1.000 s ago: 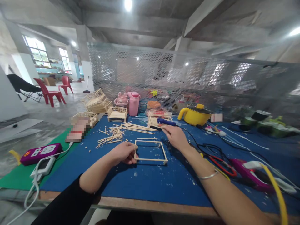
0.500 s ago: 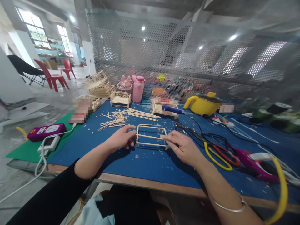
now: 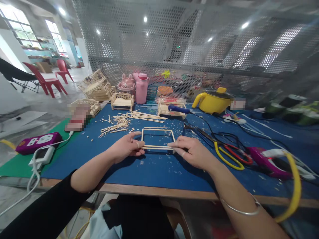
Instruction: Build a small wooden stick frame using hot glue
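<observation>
A small open frame of thin wooden sticks (image 3: 159,147) is between my hands on the blue mat (image 3: 154,172). My left hand (image 3: 128,145) pinches its left end, thumb and fingers at the front corner. At the right end, the fingers of my right hand (image 3: 188,147) close on the other front corner. Two front sticks run close together, one just above the other. Behind the frame lies a loose stick (image 3: 156,127). A heap of short sticks (image 3: 118,123) and a row of longer ones (image 3: 148,116) lie farther back.
Finished wooden pieces (image 3: 122,101) stand at the back, near a pink bottle (image 3: 141,88). A blue glue tool (image 3: 178,109) rests on another piece. Yellow-handled scissors (image 3: 228,157), pliers and cables lie right, below a yellow pot (image 3: 211,102). A phone (image 3: 77,118) is left.
The frame's front sticks have come closer together in view as the frame tilted. Both hands still hold its ends. The camera view has shifted, moving the whole scene slightly left and up.
</observation>
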Available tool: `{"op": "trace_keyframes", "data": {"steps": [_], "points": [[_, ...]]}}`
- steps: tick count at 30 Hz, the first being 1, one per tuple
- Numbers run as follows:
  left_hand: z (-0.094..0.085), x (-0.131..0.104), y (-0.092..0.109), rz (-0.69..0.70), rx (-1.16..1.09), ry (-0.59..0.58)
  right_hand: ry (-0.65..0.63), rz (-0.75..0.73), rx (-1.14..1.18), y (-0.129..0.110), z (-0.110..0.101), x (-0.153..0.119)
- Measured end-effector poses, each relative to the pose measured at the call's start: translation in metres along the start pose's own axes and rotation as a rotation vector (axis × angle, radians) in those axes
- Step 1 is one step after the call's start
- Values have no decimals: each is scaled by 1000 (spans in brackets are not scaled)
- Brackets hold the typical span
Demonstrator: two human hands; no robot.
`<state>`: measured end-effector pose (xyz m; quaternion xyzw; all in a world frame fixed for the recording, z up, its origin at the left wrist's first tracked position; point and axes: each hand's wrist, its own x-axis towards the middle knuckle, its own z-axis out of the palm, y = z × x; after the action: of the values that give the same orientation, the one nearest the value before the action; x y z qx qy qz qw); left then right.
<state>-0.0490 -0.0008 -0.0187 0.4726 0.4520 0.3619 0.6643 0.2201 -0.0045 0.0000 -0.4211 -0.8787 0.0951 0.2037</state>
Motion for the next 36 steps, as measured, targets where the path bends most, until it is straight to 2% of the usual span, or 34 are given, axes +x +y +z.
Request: {"op": "trace_keyframes", "data": {"steps": [2, 5, 7, 10, 15, 23, 36], "points": [[1, 1, -1, 1, -2, 4, 0, 65, 56, 2, -5, -2], [3, 0, 0, 0, 10, 24, -69, 144, 153, 6, -13, -6], [4, 0, 0, -1, 18, 36, -116, 170, 200, 9, -17, -7], [4, -1, 0, -11, 14, 39, -115, 202, 231, 12, -18, -7], [2, 0, -1, -38, -39, 35, -111, 211, 280, 13, -14, -4], [5, 0, 4, -99, -136, 100, -138, 200, 297, 15, -13, -3], [3, -4, 5, -79, -145, 40, -125, 214, 310, 14, -11, -2]]}}
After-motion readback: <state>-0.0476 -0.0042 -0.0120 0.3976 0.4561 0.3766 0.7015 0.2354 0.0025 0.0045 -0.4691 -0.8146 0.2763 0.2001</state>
